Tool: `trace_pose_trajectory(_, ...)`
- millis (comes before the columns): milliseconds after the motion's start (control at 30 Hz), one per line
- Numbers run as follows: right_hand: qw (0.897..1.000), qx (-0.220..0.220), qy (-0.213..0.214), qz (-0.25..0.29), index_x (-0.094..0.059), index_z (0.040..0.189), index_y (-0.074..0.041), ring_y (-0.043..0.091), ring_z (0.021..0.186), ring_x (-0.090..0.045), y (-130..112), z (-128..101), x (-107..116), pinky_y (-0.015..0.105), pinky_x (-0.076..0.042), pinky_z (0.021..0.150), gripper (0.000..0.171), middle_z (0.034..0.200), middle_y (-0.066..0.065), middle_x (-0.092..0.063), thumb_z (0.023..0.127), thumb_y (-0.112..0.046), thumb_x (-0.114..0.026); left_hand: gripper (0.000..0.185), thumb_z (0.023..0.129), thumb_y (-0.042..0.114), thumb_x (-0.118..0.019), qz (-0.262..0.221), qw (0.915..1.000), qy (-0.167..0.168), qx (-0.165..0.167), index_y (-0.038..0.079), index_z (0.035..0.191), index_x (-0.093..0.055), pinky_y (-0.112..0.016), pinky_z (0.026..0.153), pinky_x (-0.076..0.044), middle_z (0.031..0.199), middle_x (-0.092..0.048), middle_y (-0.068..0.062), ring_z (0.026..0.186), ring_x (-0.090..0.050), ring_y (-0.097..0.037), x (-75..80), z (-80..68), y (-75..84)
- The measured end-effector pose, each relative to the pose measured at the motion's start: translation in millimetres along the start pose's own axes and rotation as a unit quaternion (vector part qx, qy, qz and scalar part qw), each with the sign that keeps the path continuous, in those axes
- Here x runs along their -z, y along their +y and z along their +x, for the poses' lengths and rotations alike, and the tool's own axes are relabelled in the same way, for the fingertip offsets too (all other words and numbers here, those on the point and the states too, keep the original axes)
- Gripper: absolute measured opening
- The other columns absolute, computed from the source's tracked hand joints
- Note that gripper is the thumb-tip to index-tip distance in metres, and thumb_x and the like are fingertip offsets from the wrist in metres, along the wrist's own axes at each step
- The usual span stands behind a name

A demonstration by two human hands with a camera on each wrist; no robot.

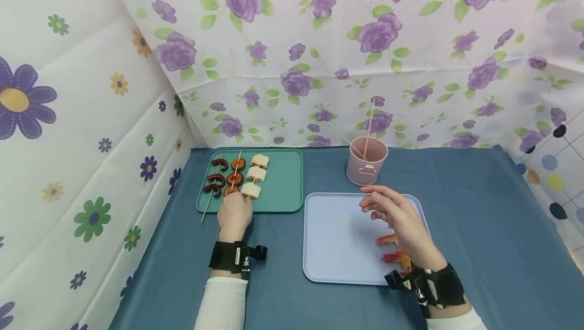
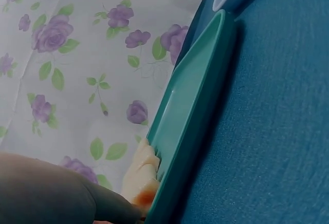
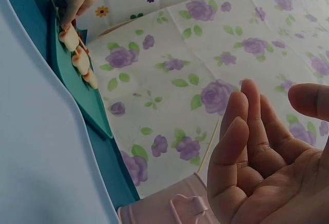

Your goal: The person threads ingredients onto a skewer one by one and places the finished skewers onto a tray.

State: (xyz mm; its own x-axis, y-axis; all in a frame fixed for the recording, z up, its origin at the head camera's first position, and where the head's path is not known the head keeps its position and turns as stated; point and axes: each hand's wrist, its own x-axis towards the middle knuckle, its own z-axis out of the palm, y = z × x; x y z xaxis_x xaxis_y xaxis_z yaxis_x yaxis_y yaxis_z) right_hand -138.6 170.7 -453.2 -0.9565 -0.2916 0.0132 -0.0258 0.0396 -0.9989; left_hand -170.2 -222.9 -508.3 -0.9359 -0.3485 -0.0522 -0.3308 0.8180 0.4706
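On the left side of the table, my left hand (image 1: 234, 213) curls at the near edge of a green tray (image 1: 285, 180). Its fingertips pinch the lower end of a skewer of white pieces (image 1: 256, 174); the grip itself is partly hidden. Beside that lie a skewer of round brown mushroom-like slices (image 1: 234, 179) and a skewer of dark red curled pieces (image 1: 215, 179). My right hand (image 1: 401, 221) hovers over a pale blue tray (image 1: 337, 239), fingers loosely bent and holding nothing. Below it, orange-red shrimp-like pieces (image 1: 397, 258) lie on that tray, partly covered by the hand.
A pink bucket (image 1: 365, 170) with two thin sticks (image 1: 369, 127) in it stands behind the pale blue tray. Flowered cloth (image 1: 292, 56) hangs along the back and left side. Blue cloth (image 1: 493, 228) covers the table.
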Motion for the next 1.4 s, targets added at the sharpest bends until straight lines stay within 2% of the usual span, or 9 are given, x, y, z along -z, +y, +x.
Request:
trace_pose_trajectory(300, 1.0, -0.007, 0.001, -0.007, -0.063, 0.14, -0.006, 0.025, 0.108, -0.068, 0.0, -0.3, 0.8, 0.034, -0.055, 0.092, 0.044, 0.114, 0.012, -0.073, 0.115, -0.04, -0.053, 0.034, 0.111, 0.027, -0.06, 0.018, 0.9998, -0.006, 0.004, 0.003, 0.093, -0.074, -0.043, 0.049, -0.045, 0.08, -0.065, -0.015, 0.063, -0.063, -0.03, 3.3, -0.4, 1.1)
trace_pose_trajectory(533, 0.998, -0.044, 0.007, -0.045, -0.063, 0.143, -0.011, 0.025, 0.106, -0.07, -4.0, -3.1, 10.2, 0.035, -0.055, 0.084, 0.049, 0.116, 0.01, -0.074, 0.113, -0.049, -0.051, 0.035, 0.112, 0.036, -0.056, -0.023, 0.9989, -0.041, -0.001, 0.008, 0.093, -0.065, -0.038, 0.054, -0.04, 0.073, -0.057, -0.009, 0.063, -0.057, -0.025, 21.3, -7.7, -5.0)
trace_pose_trajectory(633, 0.997, -0.055, 0.005, -0.058, -0.062, 0.144, -0.01, 0.027, 0.106, -0.071, -7.2, -4.6, 19.1, 0.036, -0.055, 0.08, 0.051, 0.116, 0.01, -0.074, 0.113, -0.049, -0.051, 0.036, 0.112, 0.038, -0.054, -0.038, 0.9986, -0.033, -0.015, 0.007, 0.102, -0.068, -0.039, 0.056, -0.039, 0.075, -0.058, -0.01, 0.064, -0.055, -0.026, 33.2, -14.6, -2.5)
trace_pose_trajectory(733, 0.995, -0.059, 0.004, -0.085, -0.061, 0.146, -0.011, 0.027, 0.111, -0.07, -13.4, -4.4, 32.5, 0.033, -0.055, 0.087, 0.054, 0.117, 0.01, -0.073, 0.113, -0.052, -0.05, 0.038, 0.113, 0.039, -0.054, -0.063, 0.9971, -0.013, -0.041, 0.005, 0.117, -0.072, -0.039, 0.054, -0.039, 0.083, -0.065, -0.011, 0.063, -0.056, -0.026, 42.4, -21.4, 7.5)
trace_pose_trajectory(833, 0.992, -0.054, 0.0, -0.112, -0.059, 0.148, -0.01, 0.027, 0.114, -0.067, -20.7, 1.2, 48.2, 0.031, -0.054, 0.093, 0.056, 0.121, 0.011, -0.072, 0.113, -0.053, -0.049, 0.04, 0.113, 0.04, -0.054, -0.1, 0.9921, 0.003, -0.076, 0.007, 0.128, -0.072, -0.039, 0.053, -0.041, 0.089, -0.07, -0.01, 0.062, -0.057, -0.024, 45.2, -25.2, 23.2)
trace_pose_trajectory(933, 0.989, -0.051, -0.011, -0.141, -0.059, 0.148, -0.009, 0.026, 0.112, -0.067, -26.9, 13.9, 64.2, 0.031, -0.055, 0.09, 0.056, 0.122, 0.011, -0.071, 0.113, -0.052, -0.05, 0.038, 0.113, 0.037, -0.056, -0.15, 0.981, 0.001, -0.124, 0.007, 0.128, -0.074, -0.038, 0.057, -0.042, 0.087, -0.069, -0.008, 0.063, -0.057, -0.022, 41.2, -24.6, 44.3)
trace_pose_trajectory(1133, 0.978, -0.091, -0.031, -0.184, -0.052, 0.156, -0.009, 0.02, 0.11, -0.069, -38.7, 56.9, 89.8, 0.031, -0.055, 0.088, 0.064, 0.127, 0.011, -0.069, 0.112, -0.055, -0.05, 0.03, 0.112, 0.029, -0.059, -0.24, 0.9489, -0.055, -0.198, 0.004, 0.116, -0.077, -0.038, 0.064, -0.041, 0.076, -0.062, -0.005, 0.063, -0.051, -0.021, 17.1, -13.7, 99.9)
trace_pose_trajectory(1267, 0.971, -0.103, -0.017, -0.214, -0.048, 0.159, -0.007, 0.026, 0.118, -0.065, -42.9, 95.2, 96.3, 0.036, -0.053, 0.095, 0.067, 0.136, 0.017, -0.064, 0.113, -0.055, -0.047, 0.03, 0.113, 0.029, -0.058, -0.267, 0.9386, -0.087, -0.2, 0.005, 0.109, -0.076, -0.035, 0.065, -0.04, 0.076, -0.06, -0.003, 0.064, -0.049, -0.018, -5.8, -2.7, 139.6)
trace_pose_trajectory(1400, 0.965, -0.08, 0.022, -0.249, -0.051, 0.156, -0.003, 0.034, 0.119, -0.065, -41.4, 131.6, 94.0, 0.042, -0.053, 0.096, 0.062, 0.135, 0.024, -0.065, 0.115, -0.048, -0.046, 0.033, 0.113, 0.033, -0.054, -0.304, 0.9337, -0.118, -0.148, 0.007, 0.109, -0.073, -0.035, 0.069, -0.041, 0.083, -0.06, -0.005, 0.07, -0.051, -0.019, -30.0, 10.1, 173.3)
